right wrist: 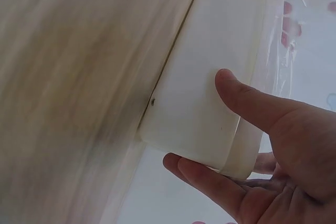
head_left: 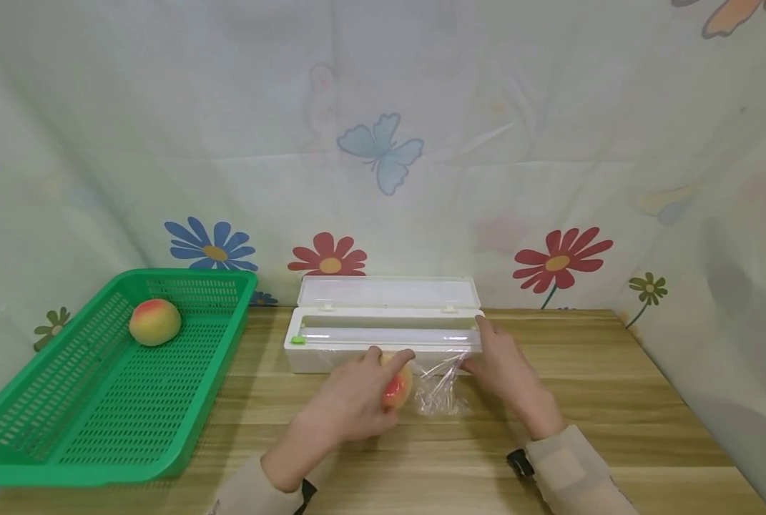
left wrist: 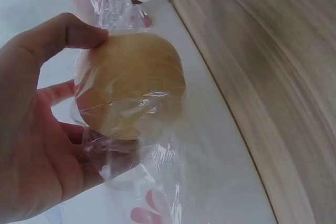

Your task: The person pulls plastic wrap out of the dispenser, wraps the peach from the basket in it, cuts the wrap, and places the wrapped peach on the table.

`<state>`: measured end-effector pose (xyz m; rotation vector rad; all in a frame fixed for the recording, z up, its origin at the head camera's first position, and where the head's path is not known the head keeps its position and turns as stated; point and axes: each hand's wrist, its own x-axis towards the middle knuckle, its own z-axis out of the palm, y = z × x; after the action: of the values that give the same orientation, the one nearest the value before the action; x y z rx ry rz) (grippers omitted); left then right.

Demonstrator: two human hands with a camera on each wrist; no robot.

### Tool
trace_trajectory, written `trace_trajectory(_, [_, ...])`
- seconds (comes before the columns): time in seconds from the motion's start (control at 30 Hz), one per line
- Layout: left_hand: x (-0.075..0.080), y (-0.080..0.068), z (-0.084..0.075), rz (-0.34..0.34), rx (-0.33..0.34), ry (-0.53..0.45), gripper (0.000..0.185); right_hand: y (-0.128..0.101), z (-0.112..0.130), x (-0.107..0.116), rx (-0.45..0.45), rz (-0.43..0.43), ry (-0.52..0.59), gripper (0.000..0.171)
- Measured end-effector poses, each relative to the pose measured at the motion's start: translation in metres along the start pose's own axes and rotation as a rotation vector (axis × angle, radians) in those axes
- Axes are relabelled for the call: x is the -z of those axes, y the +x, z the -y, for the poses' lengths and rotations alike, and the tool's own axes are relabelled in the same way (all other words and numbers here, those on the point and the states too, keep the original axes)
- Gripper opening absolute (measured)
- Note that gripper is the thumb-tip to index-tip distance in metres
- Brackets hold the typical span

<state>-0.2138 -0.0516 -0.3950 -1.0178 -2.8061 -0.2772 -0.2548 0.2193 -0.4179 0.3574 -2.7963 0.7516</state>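
One peach [head_left: 396,392] pinched in left hand [head_left: 350,400], just before the box [head_left: 305,363]; film [head_left: 440,390] partly round it, apparently uncut. Right hand [head_left: 503,363] grips box end. Farther left, second peach [head_left: 155,322] in basket [head_left: 67,473], looks unwrapped.

One white box [head_left: 331,361], one roll [head_left: 389,335] inside it; one front peach [head_left: 397,390] before the box, one basket peach [head_left: 154,322] left of it — two altogether — in one green basket [head_left: 212,390].
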Motion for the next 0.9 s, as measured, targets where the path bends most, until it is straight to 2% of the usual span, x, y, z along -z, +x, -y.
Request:
trace_trajectory(0.2, [0.002,0.0,0.002,-0.054,0.001,-0.046,0.067,0.0,-0.001,-0.001,-0.013,0.017,-0.017,0.074])
trace_trajectory(0.37, [0.006,0.001,0.002,-0.114,-0.008,-0.075,0.061,0.0,-0.001,-0.001,0.012,0.008,-0.014,0.075])
trace_trajectory(0.47, [0.009,0.002,0.001,-0.144,-0.022,-0.039,0.054,-0.001,0.0,-0.001,0.018,0.005,-0.013,0.073])
trace_trajectory(0.67, [0.013,0.001,0.003,-0.184,-0.026,0.006,0.036,-0.001,0.003,0.001,-0.024,0.038,-0.046,0.082])
trace_trajectory(0.9, [0.019,0.001,0.004,-0.26,-0.076,0.147,0.039,0.001,0.003,-0.001,-0.037,0.043,-0.037,0.082])
